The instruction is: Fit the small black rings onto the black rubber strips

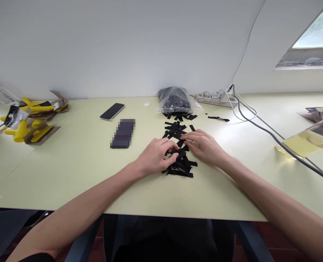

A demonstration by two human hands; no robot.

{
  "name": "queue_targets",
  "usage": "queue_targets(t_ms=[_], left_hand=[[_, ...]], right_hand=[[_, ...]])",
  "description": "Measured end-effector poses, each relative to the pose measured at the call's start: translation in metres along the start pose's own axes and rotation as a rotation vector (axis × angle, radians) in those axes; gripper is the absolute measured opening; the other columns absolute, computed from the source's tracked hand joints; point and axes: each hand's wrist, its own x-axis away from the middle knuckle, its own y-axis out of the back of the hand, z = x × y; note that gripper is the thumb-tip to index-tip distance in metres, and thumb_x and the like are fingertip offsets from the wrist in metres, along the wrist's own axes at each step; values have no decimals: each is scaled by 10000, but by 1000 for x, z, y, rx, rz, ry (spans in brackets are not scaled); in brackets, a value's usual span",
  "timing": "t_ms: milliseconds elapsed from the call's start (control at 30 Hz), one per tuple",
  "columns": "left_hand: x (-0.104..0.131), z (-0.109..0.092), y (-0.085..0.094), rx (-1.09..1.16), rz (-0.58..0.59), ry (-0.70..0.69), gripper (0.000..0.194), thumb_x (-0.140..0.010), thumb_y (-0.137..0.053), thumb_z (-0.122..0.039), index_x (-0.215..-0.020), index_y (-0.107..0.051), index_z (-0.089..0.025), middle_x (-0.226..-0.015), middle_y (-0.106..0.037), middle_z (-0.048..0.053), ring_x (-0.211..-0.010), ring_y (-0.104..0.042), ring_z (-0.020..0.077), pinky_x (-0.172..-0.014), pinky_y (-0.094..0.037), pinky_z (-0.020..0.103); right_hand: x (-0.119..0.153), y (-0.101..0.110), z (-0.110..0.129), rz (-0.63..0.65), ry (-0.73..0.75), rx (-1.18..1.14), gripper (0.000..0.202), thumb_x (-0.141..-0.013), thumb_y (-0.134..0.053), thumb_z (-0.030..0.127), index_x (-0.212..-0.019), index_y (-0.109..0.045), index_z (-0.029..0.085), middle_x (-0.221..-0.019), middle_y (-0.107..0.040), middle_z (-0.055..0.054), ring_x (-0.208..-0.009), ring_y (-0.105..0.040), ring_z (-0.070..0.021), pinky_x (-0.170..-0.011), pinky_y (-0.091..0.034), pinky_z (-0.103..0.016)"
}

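Observation:
Many short black fabric strips [190,163] lie in a loose pile in front of me, some with small black loop-like parts among them. My left hand [157,156] is over the left side of the pile, its thumb and forefinger curled around a black strip. From the right, my right hand [206,147] reaches in with its fingers stretched out and the fingertips resting on strips in the upper part of the pile. Behind the pile stands a clear plastic bag [176,100] filled with more black pieces, several of them lying at its mouth.
Two phones [112,111] lie to the left, one with its screen blurred. Yellow tools with cardboard [37,123] are heaped at the far left. A power strip [216,99] with cables stands at the back. A dark cable [276,134] crosses the right side, over a yellow-filled clear container [303,143].

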Motion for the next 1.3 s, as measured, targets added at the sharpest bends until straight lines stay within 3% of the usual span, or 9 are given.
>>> queue_targets(t_ms=[300, 500, 667, 867, 967, 1067, 1200, 1300], left_hand=[[0, 1, -1, 19, 2, 1, 136, -983, -595, -254, -1091, -669, -216, -939, -667, 1, -868, -644, 162, -915, -437, 355], [0, 2, 0, 13, 15, 8, 146, -985, -591, -254, -1101, -668, -210, -959, -670, 8, -868, -642, 164, -908, -431, 363], [0, 0, 1, 9, -11, 46, 165, -999, -573, -282, -1118, -662, -209, -942, -664, 12, -842, -628, 167, -890, -437, 366], [-1, -6, 0, 183, -142, 129, 338, -997, -608, -393, -1288, -593, -221, -934, -649, 17, -770, -570, 146, -727, -481, 276], [0, -11, 0, 255, -203, 121, 173, -1008, -600, -367, -1037, -649, -203, -837, -641, 2, -749, -568, 133, -685, -471, 246], [0, -15, 1, 288, -232, 135, 195, -1003, -610, -339, -877, -620, -191, -773, -632, -14, -710, -564, 119, -677, -469, 239], [0, -16, 1, 338, -211, 164, 180, -992, -622, -345, -897, -634, -193, -781, -650, -16, -708, -583, 120, -672, -480, 240], [0, -15, -1, 344, -200, 167, 166, -993, -619, -331, -899, -626, -194, -783, -645, -14, -720, -585, 118, -673, -480, 238]], right_hand=[[-3, 5, 8, -36, -73, 85, 218, -980, -510, 237, -953, -716, 172, -1000, -749, -111, -949, -652, -283, -779, -495, -408], [-4, 12, -4, -118, -170, 183, 148, -906, -553, 214, -850, -688, 186, -827, -745, -85, -837, -637, -271, -650, -419, -357], [-4, 16, -2, -229, -197, -109, 131, -924, -572, 258, -916, -686, 194, -888, -740, -75, -759, -638, -210, -659, -466, -345], [4, 10, 35, -69, -95, -563, 180, -968, -608, 365, -959, -678, 200, -865, -710, -50, -766, -636, -183, -678, -501, -324], [8, 10, 47, -30, -89, -702, 179, -967, -635, 375, -968, -657, 198, -876, -686, -48, -789, -623, -179, -693, -504, -318], [9, 12, 48, 38, -123, -841, 227, -948, -685, 395, -1047, -603, 207, -930, -660, -41, -815, -613, -165, -705, -509, -302], [8, 11, 45, 171, -145, -843, 269, -946, -672, 458, -960, -606, 197, -790, -580, 2, -683, -522, -129, -610, -445, -272], [8, 10, 47, 201, -141, -769, 305, -967, -623, 471, -860, -617, 186, -699, -526, 21, -606, -441, -113, -546, -365, -266]])
